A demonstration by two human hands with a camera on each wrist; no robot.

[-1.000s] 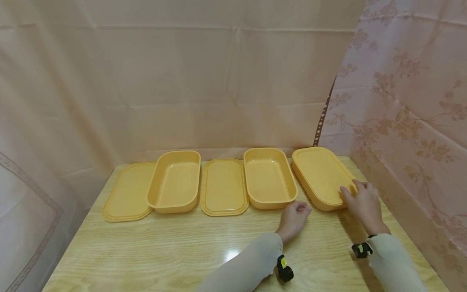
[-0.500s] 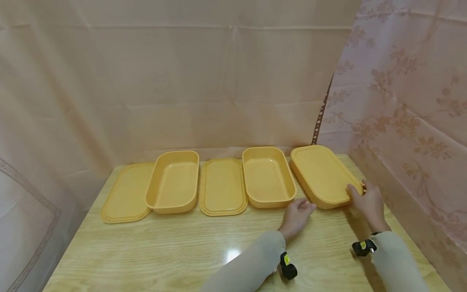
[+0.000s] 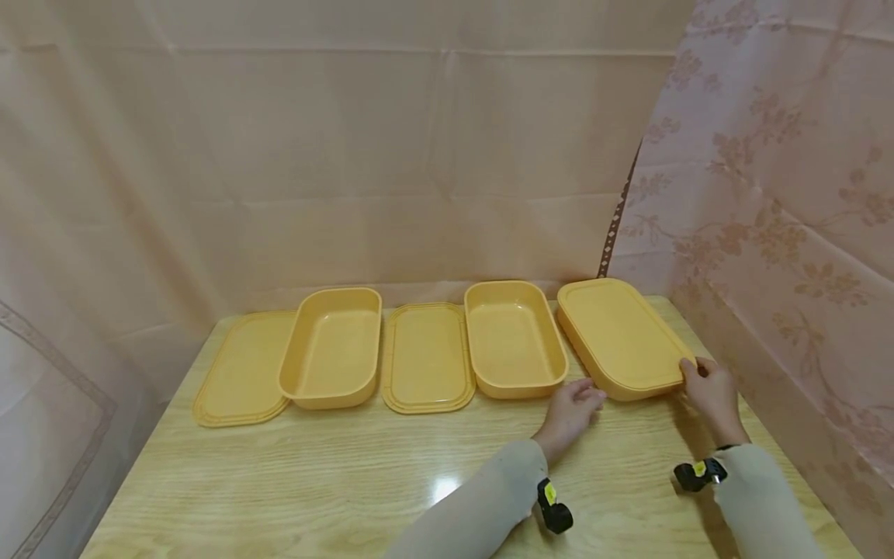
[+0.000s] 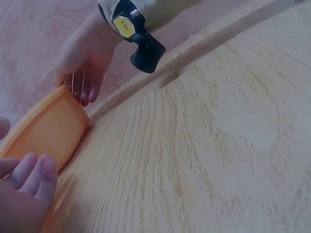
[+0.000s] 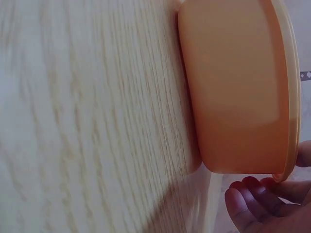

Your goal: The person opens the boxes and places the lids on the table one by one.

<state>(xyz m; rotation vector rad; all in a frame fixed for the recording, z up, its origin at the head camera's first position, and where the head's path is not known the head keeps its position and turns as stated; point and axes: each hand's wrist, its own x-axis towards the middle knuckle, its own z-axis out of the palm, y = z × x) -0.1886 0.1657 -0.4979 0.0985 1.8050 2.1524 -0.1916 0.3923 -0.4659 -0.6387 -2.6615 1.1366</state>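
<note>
A yellow rectangular food container (image 3: 594, 365) with its lid (image 3: 618, 330) on top stands at the right end of the row, slightly turned. At the lid's near right corner, my right hand (image 3: 712, 396) pinches the edge, thumb above and fingers beneath, as the right wrist view shows with the fingers (image 5: 255, 199) under the rim. My left hand (image 3: 567, 415) is beside the container's near left corner, fingers loosely bent and holding nothing. In the left wrist view these fingers (image 4: 36, 174) overlap the container's side wall (image 4: 58, 126).
Leftward along the back of the wooden table (image 3: 293, 481) lie an uncovered container (image 3: 517, 334), a flat lid (image 3: 429, 357), another uncovered container (image 3: 335, 341) and a second flat lid (image 3: 244, 369). Curtains (image 3: 419, 155) hang behind and at both sides.
My right hand has slid right and down from the lid's top to its near right corner, where it now pinches the edge. The left hand has shifted slightly right.
</note>
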